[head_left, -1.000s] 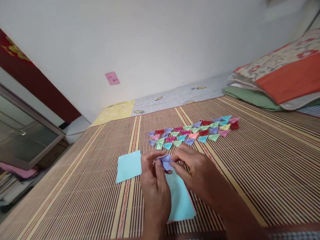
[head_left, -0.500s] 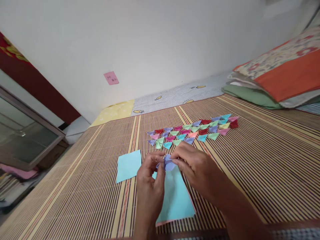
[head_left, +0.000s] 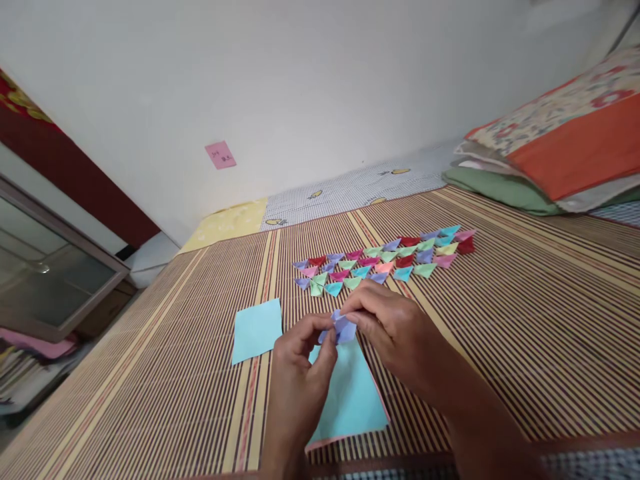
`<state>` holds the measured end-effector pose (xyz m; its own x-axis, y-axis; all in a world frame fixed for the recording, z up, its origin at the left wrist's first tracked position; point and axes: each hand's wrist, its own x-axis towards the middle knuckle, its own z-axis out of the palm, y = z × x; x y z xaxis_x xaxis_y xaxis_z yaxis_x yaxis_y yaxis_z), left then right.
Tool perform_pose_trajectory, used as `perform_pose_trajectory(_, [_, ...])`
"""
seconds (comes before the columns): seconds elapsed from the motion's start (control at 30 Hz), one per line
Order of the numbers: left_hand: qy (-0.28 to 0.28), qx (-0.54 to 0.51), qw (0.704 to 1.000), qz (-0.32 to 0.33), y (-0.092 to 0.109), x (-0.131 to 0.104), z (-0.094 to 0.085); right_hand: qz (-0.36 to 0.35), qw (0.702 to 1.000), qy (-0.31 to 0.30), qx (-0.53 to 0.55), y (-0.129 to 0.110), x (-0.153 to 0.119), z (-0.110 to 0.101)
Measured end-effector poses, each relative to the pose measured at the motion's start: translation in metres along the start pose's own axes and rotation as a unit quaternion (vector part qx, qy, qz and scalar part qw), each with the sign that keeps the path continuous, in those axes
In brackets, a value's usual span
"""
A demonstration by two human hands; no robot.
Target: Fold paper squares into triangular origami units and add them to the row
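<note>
Between both hands is a small folded lavender paper piece (head_left: 345, 329), held above a stack of light blue paper (head_left: 353, 393). My left hand (head_left: 304, 363) pinches its left side between thumb and fingers. At its right edge, my right hand (head_left: 395, 320) grips it with thumb and forefinger. The fingertips cover part of the folds. Beyond the hands lie several rows of small folded paper pieces (head_left: 385, 267) in blue, red, green, pink and yellow. A single light blue square sheet (head_left: 257, 331) lies flat to the left of my left hand.
A striped bamboo mat (head_left: 175, 373) covers the surface below. Folded bedding with an orange and floral cover (head_left: 575, 147) is piled at the right. A pink note (head_left: 221, 155) is on the white wall (head_left: 320, 80). At the left stands a glass-paned frame (head_left: 55, 267).
The lavender paper has shifted slightly right and its folds now stand at a different angle. My left hand has turned a little with it; both hands keep their hold.
</note>
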<state>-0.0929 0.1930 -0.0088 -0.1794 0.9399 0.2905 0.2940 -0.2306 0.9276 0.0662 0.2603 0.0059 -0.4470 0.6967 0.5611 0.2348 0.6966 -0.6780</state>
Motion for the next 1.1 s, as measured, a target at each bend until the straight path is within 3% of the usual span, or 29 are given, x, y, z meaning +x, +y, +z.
perform_pose_trajectory(0.23, [0.021,0.014,0.999,-0.035,0.007,-0.001,0.005,0.012,1.000,-0.004,0.007,-0.002,0.000,-0.001])
perform_pose_trajectory(0.4, [0.047,0.036,0.998,-0.024,0.010,-0.001,0.006,0.002,1.000,-0.020,0.009,-0.005,-0.001,0.001])
perform_pose_trajectory(0.7, [0.088,0.190,0.975,0.070,0.014,-0.002,0.011,-0.022,0.999,0.025,0.005,-0.014,0.000,0.011])
perform_pose_trajectory(0.97, [0.138,0.231,0.953,0.141,0.011,0.001,0.015,-0.017,0.994,0.105,-0.020,-0.013,0.001,0.008])
perform_pose_trajectory(1.1, [0.180,0.250,0.934,0.182,0.008,0.001,0.016,-0.014,0.994,0.107,-0.031,-0.012,0.001,0.006])
